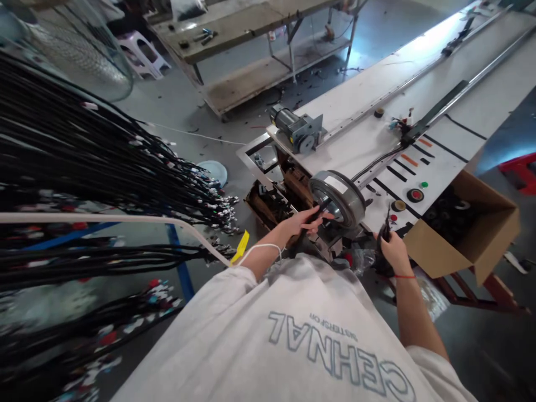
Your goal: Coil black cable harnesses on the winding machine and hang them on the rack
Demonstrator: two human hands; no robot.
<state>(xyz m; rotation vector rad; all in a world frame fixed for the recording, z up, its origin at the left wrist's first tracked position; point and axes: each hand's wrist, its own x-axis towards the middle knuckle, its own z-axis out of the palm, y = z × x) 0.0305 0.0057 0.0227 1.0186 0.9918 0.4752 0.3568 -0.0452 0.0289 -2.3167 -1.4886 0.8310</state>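
My left hand (310, 221) is at the near face of a round metal drum (340, 198) on the end of the bench machine. Its fingers are bent together at the drum's opening, by a dark strand; what they pinch is too small to make out. To the right, my right hand (392, 250) is closed around a dark tool with a thin upright tip, which looks like black scissors (384, 230). Beyond the drum, a black cable bundle (379, 162) runs along the white bench (355, 139). A roll of tape (398, 206) lies near the right hand.
An open cardboard box (439, 251) with black parts stands right of the bench. A motor (293, 125) sits at the bench's left corner. Many black cables (104, 151) hang at left beside a blue frame (179, 262). A wooden table (234, 28) stands behind.
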